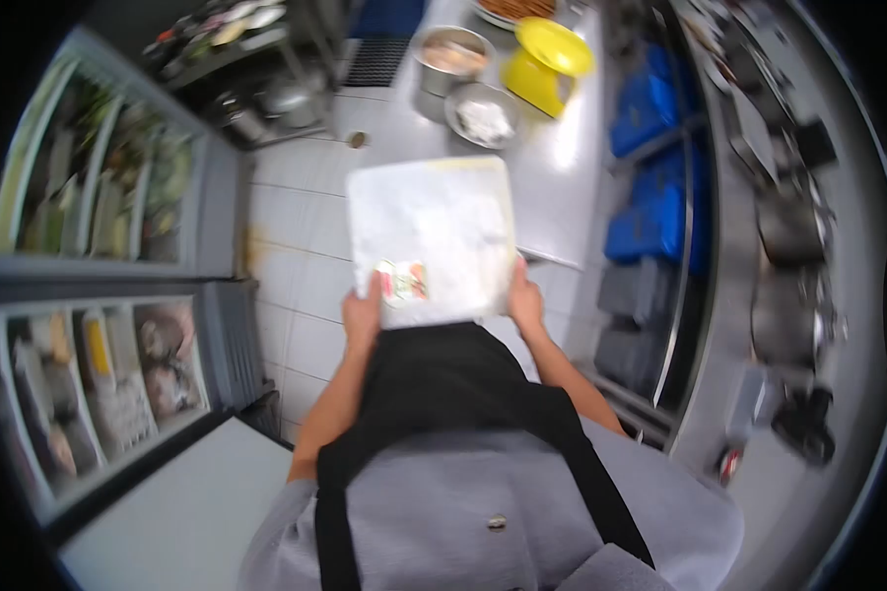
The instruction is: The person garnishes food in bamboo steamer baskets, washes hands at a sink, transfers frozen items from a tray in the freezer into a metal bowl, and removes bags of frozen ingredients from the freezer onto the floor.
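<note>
The white box was held up at the near end of the table, its left side grasped by the left hand, its right side by the right hand. The picking-up was judged done; the setting-down, it seemed, was left (whether the box was full could not be told). Farther along the table, a bowl and a pot could be seen, both uncovered.
</note>
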A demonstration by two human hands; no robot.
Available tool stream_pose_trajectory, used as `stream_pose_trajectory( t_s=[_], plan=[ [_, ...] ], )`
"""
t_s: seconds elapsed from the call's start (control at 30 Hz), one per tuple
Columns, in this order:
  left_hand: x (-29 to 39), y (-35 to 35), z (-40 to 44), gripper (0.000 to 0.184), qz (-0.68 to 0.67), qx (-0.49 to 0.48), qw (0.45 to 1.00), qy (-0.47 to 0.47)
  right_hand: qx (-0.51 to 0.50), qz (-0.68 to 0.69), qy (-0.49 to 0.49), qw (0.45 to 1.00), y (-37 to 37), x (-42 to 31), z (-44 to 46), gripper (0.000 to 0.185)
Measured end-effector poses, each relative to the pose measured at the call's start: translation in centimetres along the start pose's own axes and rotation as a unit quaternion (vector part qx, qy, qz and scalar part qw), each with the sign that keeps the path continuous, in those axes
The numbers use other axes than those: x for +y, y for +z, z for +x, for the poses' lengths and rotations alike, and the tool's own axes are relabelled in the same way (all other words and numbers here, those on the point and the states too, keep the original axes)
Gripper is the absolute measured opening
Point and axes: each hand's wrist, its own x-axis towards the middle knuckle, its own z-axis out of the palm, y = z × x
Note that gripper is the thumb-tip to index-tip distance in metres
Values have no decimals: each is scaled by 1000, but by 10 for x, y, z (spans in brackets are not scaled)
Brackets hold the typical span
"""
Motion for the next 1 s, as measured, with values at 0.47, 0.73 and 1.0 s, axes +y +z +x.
stream_pose_trajectory(
  t_s=[0.47, 0.73, 1.0],
  plan=[
    [-49, -82, -136, 49, -237, 238, 940, -54, -305, -35, -301, 903, 52, -320, -8, 84],
    [-48, -161, -148, 53, -305, 401, 863, -26, -226, -220, -705, 636, 163, -475, -172, 77],
    [-36, -271, -127, 57, -253, 480, 839, -32, -335, -351, -776, 404, 250, -516, -469, 73]
  ],
)
